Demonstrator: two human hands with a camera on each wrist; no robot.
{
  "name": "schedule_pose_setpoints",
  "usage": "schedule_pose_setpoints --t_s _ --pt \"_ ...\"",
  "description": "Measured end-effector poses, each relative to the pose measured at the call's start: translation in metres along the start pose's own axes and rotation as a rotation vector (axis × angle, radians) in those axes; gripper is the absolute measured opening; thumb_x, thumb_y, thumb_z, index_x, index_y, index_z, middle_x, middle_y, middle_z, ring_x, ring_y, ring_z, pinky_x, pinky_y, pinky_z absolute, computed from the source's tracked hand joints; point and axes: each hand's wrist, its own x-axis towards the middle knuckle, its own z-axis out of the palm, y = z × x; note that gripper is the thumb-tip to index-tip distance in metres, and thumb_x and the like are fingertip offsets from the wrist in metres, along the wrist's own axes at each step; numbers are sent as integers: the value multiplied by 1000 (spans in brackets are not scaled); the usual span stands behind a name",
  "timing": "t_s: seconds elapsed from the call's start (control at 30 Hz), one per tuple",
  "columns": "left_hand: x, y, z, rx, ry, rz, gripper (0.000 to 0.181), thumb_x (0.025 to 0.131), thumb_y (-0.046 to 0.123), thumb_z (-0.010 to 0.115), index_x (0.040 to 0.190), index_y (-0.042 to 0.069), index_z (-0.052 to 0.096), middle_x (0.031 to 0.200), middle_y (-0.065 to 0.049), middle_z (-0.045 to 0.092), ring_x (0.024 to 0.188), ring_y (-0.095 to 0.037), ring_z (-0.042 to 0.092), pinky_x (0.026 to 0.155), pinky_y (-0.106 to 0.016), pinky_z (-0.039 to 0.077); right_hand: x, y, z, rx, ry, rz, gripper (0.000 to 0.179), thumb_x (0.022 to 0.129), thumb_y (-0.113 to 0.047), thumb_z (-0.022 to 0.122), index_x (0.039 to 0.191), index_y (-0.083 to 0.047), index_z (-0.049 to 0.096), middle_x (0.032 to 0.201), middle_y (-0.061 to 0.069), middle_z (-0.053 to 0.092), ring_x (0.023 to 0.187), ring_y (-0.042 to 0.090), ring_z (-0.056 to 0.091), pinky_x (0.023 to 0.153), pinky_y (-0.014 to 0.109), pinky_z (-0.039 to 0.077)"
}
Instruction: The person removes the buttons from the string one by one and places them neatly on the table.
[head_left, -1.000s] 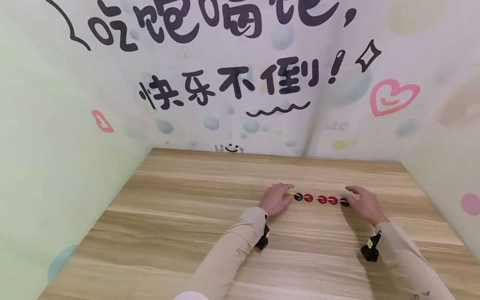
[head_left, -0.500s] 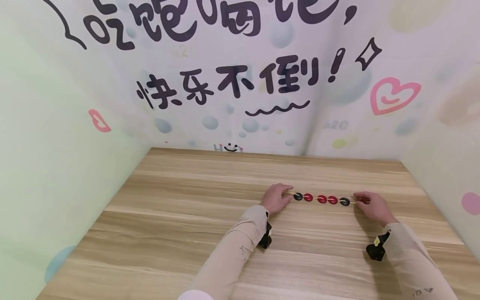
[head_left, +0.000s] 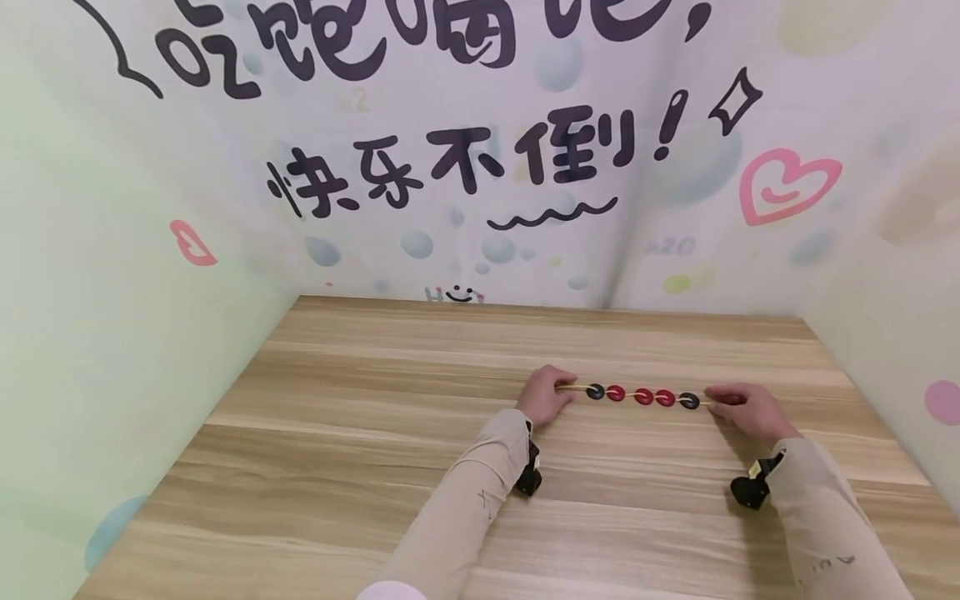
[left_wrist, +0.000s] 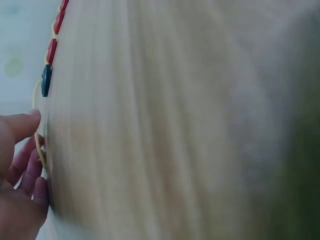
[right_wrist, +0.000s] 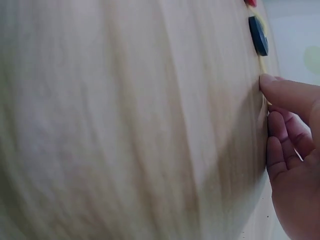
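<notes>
On the back wall (head_left: 540, 279) facing you, the lower line reads 快乐不倒!; the upper line, cut by the view's top edge, starts 吃饱. Under them you can read a pale "20" (head_left: 678, 246) with a blurred character before it, and an "H" (head_left: 432, 295) beside a small smiling face (head_left: 459, 293). Your left sleeve (head_left: 457, 508) bears an X-like mark; the marks on your right sleeve (head_left: 825, 517) are too small to read.

Your left hand (head_left: 546, 396) pinches one end of a yellow string (head_left: 573, 387), the thumb (left_wrist: 22, 125) over it and the fingers (left_wrist: 40, 192) bent below. Your right hand (head_left: 750, 410) pinches the other end between thumb and fingers, with hardly any gap. Between your hands the string runs nearly straight through three red discs (head_left: 643, 397) with a dark disc (head_left: 596, 391) at each end of the row.

The row lies towards the back of the bench (head_left: 300, 517), well apart from the edge along the back wall. The stretch of wood from your left hand to the left wall (head_left: 112, 333) is wider than that from your right hand to the right wall (head_left: 892, 292). Towards you, the bench runs past the bottom of the view.
</notes>
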Motion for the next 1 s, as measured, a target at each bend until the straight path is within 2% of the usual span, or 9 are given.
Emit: schedule_pose_setpoints --t_s 0.17,0.4,0.7,1.0 --pt "0 1 -1 10 -13 -17 22 78 8 66 100 5 67 90 -4 63 84 -13 53 74 -17 40 -1 1 -1 -2 -17 34 31 83 -18 62 105 5 62 104 25 59 83 18 53 64 25 42" --pt "-2 0 -1 -84 4 -54 7 76 2 66 82 3 69 76 -4 61 69 -10 51 61 -14 38 -3 0 -1 -7 10 34 24 81 -16 64 95 4 66 92 19 63 71 13 48 57 23 39" --pt "-2 -3 -2 -84 54 -60 6 77 6 67 81 4 70 79 -5 65 72 -13 56 63 -16 41 -1 -4 0 -14 18 36 17 80 -11 65 88 4 67 84 15 64 70 13 49 60 26 39" --pt "0 -8 -4 -80 56 -100 8 77 9 68 83 7 72 81 -2 67 75 -12 59 66 -16 43 3 -7 0 -28 14 37 25 82 -19 63 88 6 64 82 15 62 69 14 47 62 29 37"
